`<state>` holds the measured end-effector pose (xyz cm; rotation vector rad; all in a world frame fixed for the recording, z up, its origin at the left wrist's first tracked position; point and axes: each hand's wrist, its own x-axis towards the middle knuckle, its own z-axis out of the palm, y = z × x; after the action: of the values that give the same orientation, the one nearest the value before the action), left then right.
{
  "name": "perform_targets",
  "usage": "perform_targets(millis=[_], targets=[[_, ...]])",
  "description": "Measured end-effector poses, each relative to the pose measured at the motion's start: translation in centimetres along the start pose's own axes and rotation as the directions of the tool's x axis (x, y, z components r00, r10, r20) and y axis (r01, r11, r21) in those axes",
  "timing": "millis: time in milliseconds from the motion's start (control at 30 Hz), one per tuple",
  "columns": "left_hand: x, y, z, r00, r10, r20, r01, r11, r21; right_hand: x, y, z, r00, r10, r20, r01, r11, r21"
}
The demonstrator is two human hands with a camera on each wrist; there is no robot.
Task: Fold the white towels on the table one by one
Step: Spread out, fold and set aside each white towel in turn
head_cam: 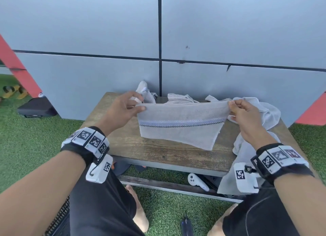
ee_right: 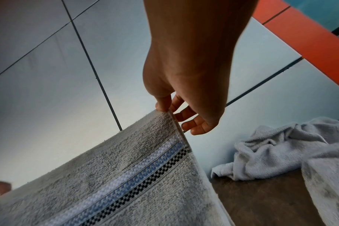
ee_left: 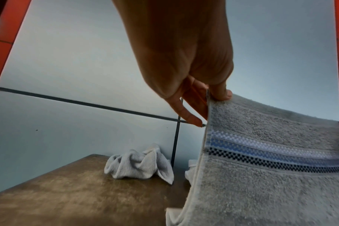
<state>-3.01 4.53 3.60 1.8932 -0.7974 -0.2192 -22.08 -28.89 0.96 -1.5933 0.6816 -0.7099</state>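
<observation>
Striped white towel (head_cam: 180, 122) held taut above the wooden table (head_cam: 158, 152); left hand (head_cam: 121, 110) and right hand (head_cam: 247, 115) each pinch a top corner. Crumpled towels (head_cam: 264, 112) lie behind.

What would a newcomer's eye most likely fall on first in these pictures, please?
Probably the striped towel, stretched above the middle of the wooden table, its top corners pinched by the left hand and the right hand. Next, the crumpled towels: one at the table's far left, a heap at its right.
</observation>
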Motion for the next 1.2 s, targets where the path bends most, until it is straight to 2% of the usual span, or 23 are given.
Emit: perform_targets(millis=[67, 167, 333, 433, 567, 633, 700, 767, 833, 933, 1000, 1067, 1133, 1200], targets=[[1.2, 1.1, -1.0, 0.999, -0.015, -0.046, 0.016, 1.000, 0.018, 0.7, -1.5, 0.1, 0.999, -0.040, 0.000, 0.040, 0.999, -0.035], [3.2, 3.4, -2.3, 0.992, 0.057, -0.111, -0.043, 0.991, 0.123, 2.1, -4.2, 0.3, 0.994, -0.109, -0.021, 0.107, 0.992, -0.070], [6.0, 6.2, -4.3, 0.969, 0.119, -0.215, -0.095, 0.989, 0.115, 3.8, -8.7, 0.7, 0.976, -0.216, -0.005, 0.215, 0.972, -0.099], [6.3, 6.9, -4.8, 0.952, 0.152, -0.264, -0.126, 0.986, 0.114, 3.6, -10.3, 1.0, 0.958, -0.285, -0.013, 0.282, 0.954, -0.100], [4.4, 6.6, -3.8, 0.937, 0.190, -0.295, -0.169, 0.981, 0.093, 1.0, -9.7, 0.6, 0.937, -0.348, -0.026, 0.349, 0.937, 0.009], [2.5, 4.9, -3.0, 0.964, 0.134, -0.231, -0.125, 0.991, 0.050, -0.7, -7.4, 0.0, 0.958, -0.286, 0.029, 0.287, 0.957, -0.036], [0.2, 2.3, -2.2, 0.994, 0.023, -0.104, -0.021, 0.999, 0.025, -2.4, -4.4, -1.0, 0.978, -0.141, 0.155, 0.157, 0.983, -0.098], [-2.2, -0.7, -1.4, 0.991, -0.121, 0.062, 0.118, 0.992, 0.053, -4.2, -1.3, -2.2, 0.948, 0.050, 0.315, 0.007, 0.984, -0.175], [-4.4, -3.4, -0.4, 0.943, -0.232, 0.240, 0.210, 0.971, 0.113, -5.9, 0.9, -3.0, 0.882, 0.209, 0.421, -0.094, 0.956, -0.277], [-6.7, -6.1, 1.1, 0.835, -0.302, 0.461, 0.231, 0.951, 0.204, -7.3, 4.1, -3.2, 0.816, 0.340, 0.467, -0.139, 0.900, -0.413], [-7.1, -7.2, 1.6, 0.799, -0.343, 0.495, 0.238, 0.935, 0.264, -7.7, 5.4, -3.0, 0.792, 0.391, 0.469, -0.136, 0.862, -0.488], [-6.7, -7.9, 1.9, 0.789, -0.373, 0.488, 0.258, 0.922, 0.288, -7.6, 6.1, -2.8, 0.794, 0.421, 0.439, -0.140, 0.829, -0.542], [-5.8, -7.9, 2.2, 0.802, -0.386, 0.456, 0.284, 0.918, 0.279, -7.1, 6.3, -2.4, 0.823, 0.410, 0.393, -0.142, 0.819, -0.556], [-4.5, -7.7, 2.6, 0.850, -0.375, 0.371, 0.278, 0.916, 0.290, -6.2, 6.4, -2.0, 0.869, 0.369, 0.331, -0.141, 0.824, -0.549]])
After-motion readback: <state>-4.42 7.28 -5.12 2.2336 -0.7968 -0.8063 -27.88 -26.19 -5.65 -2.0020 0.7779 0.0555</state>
